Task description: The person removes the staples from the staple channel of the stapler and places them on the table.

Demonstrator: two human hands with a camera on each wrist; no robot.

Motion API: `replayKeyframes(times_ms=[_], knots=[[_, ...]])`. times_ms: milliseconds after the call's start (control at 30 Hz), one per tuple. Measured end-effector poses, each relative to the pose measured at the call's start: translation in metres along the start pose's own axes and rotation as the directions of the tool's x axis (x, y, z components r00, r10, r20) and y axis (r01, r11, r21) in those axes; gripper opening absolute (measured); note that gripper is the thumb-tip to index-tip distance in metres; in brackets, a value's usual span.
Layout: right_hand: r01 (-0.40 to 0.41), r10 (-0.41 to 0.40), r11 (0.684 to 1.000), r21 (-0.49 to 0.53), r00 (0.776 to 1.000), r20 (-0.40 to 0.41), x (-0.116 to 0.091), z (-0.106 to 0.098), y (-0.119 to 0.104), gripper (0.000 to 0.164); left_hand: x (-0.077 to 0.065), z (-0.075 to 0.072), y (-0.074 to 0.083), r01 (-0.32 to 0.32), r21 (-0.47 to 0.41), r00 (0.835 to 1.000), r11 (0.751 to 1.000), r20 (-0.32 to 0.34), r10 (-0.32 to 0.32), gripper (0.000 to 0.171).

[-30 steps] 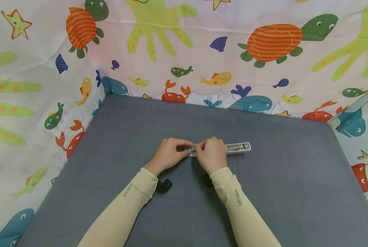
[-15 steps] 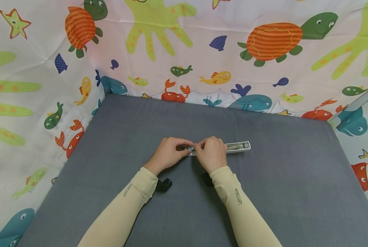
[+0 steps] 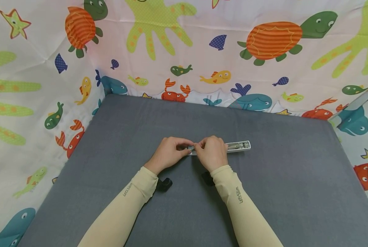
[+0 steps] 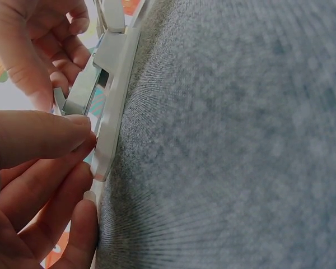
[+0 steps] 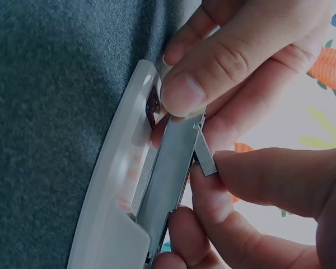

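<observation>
A white stapler (image 3: 239, 146), swung open, lies across the grey table between the hands. My left hand (image 3: 168, 153) pinches the front end of its metal magazine (image 5: 171, 162) between thumb and fingers. The white base (image 5: 109, 190) runs alongside, with a dark plate near its tip. In my right hand (image 3: 212, 154), thumb and forefinger pinch a short strip of staples (image 5: 206, 157), tilted against the magazine's edge. The left wrist view also shows the strip (image 4: 59, 101) close beside the magazine. The right hand hides the stapler's middle in the head view.
A grey cloth covers the table (image 3: 282, 178). Behind it and at both sides hangs a white curtain (image 3: 159, 68) printed with sea animals. Black devices (image 3: 164, 185) sit under both wrists, just above the cloth.
The hands and the stapler keep almost the same places. Only a very slight shift of the head view shows.
</observation>
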State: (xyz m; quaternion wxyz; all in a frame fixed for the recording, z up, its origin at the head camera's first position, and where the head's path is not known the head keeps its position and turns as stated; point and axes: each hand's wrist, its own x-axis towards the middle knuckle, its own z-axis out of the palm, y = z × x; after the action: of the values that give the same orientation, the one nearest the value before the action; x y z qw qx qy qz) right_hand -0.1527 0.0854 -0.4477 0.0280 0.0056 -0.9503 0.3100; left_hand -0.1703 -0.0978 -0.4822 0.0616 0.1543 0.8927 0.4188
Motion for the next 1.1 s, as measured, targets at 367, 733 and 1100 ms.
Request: replayKeyframes(times_ms=[367,733,1100], knots=[[0.005,-0.005,1.0,0.007,1.0,0.004,0.0,-0.003,0.001,0.026,0.0,0.001,-0.001,-0.005,-0.014,1.0,1.0,-0.003,0.005,0.025],[-0.005,0.004,0.999,0.037,1.0,0.022,0.001,-0.008,0.002,0.027,0.0,0.002,-0.002,-0.007,-0.016,1.0,1.0,-0.009,0.007,0.024],[-0.044,0.041,0.998,0.046,0.998,0.058,0.002,-0.016,0.006,0.028,0.001,0.003,-0.002,0.01,-0.02,1.0,1.0,0.0,-0.01,0.023]])
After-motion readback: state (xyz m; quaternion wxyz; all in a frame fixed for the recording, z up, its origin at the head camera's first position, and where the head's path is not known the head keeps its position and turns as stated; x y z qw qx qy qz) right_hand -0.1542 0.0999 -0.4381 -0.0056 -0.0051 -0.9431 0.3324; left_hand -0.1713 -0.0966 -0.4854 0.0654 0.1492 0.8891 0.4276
